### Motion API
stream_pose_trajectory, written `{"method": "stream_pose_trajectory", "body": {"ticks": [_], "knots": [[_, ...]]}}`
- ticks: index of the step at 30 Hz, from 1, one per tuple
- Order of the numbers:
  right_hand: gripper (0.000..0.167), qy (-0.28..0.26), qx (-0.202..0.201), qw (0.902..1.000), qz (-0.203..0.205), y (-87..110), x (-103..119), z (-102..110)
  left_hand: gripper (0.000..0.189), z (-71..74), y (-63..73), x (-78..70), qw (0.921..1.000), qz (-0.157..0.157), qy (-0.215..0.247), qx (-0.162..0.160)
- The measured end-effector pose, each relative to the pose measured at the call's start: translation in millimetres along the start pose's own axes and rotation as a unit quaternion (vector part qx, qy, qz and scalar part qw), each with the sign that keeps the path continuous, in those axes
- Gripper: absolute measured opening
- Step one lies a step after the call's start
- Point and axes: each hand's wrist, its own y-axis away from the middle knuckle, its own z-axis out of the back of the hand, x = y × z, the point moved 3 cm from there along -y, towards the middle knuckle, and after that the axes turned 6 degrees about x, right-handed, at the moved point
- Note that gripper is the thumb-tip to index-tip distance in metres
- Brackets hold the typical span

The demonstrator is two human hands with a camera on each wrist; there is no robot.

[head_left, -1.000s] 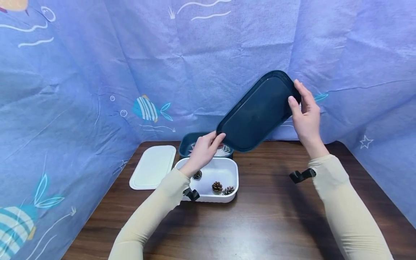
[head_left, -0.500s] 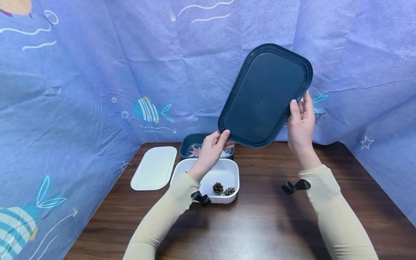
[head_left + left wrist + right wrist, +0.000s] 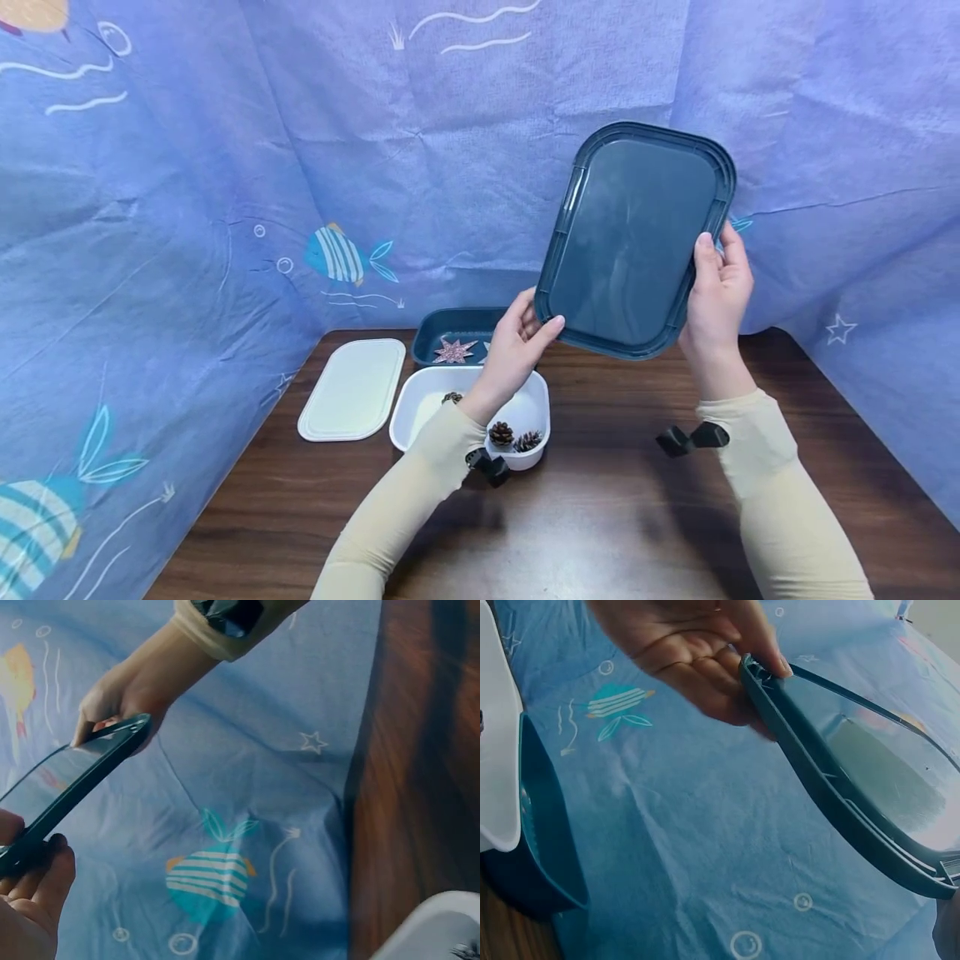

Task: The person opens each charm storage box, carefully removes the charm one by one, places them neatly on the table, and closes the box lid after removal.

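A dark teal box lid (image 3: pixel 633 242) is held up tilted above the table, its rimmed side towards the head camera. My left hand (image 3: pixel 513 354) pinches its lower left corner, thumb on the near face. At the right edge, my right hand (image 3: pixel 716 300) grips the lid between thumb and fingers. In the right wrist view the lid (image 3: pixel 832 795) shows its ridged rim. Below my left hand stands a white box (image 3: pixel 408 408) with several pine cones (image 3: pixel 501 433), partly hidden by my arm. Behind it, a dark teal box (image 3: pixel 457 319) holds a pink glittery star (image 3: pixel 454 351).
A white lid (image 3: pixel 352 390) lies flat on the wooden table (image 3: pixel 600 517), left of the boxes. Blue fabric (image 3: pixel 450 167) with fish prints hangs behind and at both sides. Each wrist wears a black strap mount.
The teal lid has turned more face-on to the head camera, first rising, then lowering slightly and moving right. My left hand has moved right with it, uncovering the pink star.
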Motion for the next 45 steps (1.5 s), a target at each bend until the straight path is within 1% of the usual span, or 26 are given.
{"method": "stream_pose_trajectory", "body": {"ticks": [3,6,9,12,14,16,18,21,25,28,32,33,35,39,42,45], "knots": [[0.034,0.013,0.005,0.9998,-0.014,2.3,1,5,0.052,-4.1,-3.9,-3.3,0.9999,-0.012,-0.005,0.006],[0.033,0.021,0.011,0.9993,-0.028,4.8,3,11,0.053,-10.1,-8.7,-4.5,0.9998,-0.015,-0.011,0.003],[0.033,0.024,0.01,0.9992,-0.031,5.3,5,18,0.053,-20.0,-15.3,-2.7,0.9997,-0.017,-0.011,-0.012],[0.032,0.027,0.002,0.9987,-0.043,4.3,7,29,0.058,-34.2,-20.9,2.1,0.9993,-0.016,-0.008,-0.033],[0.033,0.044,-0.006,0.997,-0.063,4.0,8,38,0.061,-44.6,-22.6,7.3,0.9986,-0.011,-0.018,-0.049],[0.036,0.065,-0.011,0.9933,-0.094,5.1,7,50,0.064,-54.7,-22.8,14.3,0.9978,0.004,-0.019,-0.063],[0.04,0.083,-0.015,0.988,-0.129,6.6,5,61,0.065,-63.8,-21.1,22.5,0.9968,0.028,-0.01,-0.074],[0.047,0.109,-0.013,0.9772,-0.181,10.3,-1,77,0.065,-74.8,-15.8,36.4,0.993,0.075,0.021,-0.088],[0.056,0.153,-0.004,0.9595,-0.237,17.0,-15,95,0.064,-83.7,-3.5,55.0,0.9831,0.14,0.03,-0.114],[0.059,0.177,-0.005,0.9486,-0.262,23.1,-27,107,0.063,-87.4,5.8,68.9,0.9752,0.175,0.035,-0.13],[0.058,0.193,-0.005,0.9392,-0.284,29.0,-45,116,0.062,-88.5,15.0,87.0,0.9667,0.197,0.048,-0.157],[0.058,0.201,-0.003,0.9353,-0.291,30.2,-49,117,0.062,-88.5,17.1,91.4,0.9647,0.202,0.047,-0.163],[0.059,0.218,0.004,0.9258,-0.309,32.7,-56,120,0.062,-88.9,21.5,99.1,0.9603,0.214,0.043,-0.173],[0.06,0.267,0.022,0.9009,-0.342,37.8,-69,127,0.062,-90.7,29.4,110.9,0.9525,0.24,0.043,-0.183],[0.06,0.275,0.024,0.8926,-0.356,40.6,-76,130,0.061,-90.5,31.5,114.6,0.9503,0.247,0.043,-0.184],[0.059,0.28,0.023,0.8894,-0.36,41.7,-82,130,0.061,-88.3,30.5,115.9,0.9495,0.251,0.035,-0.185]]}}
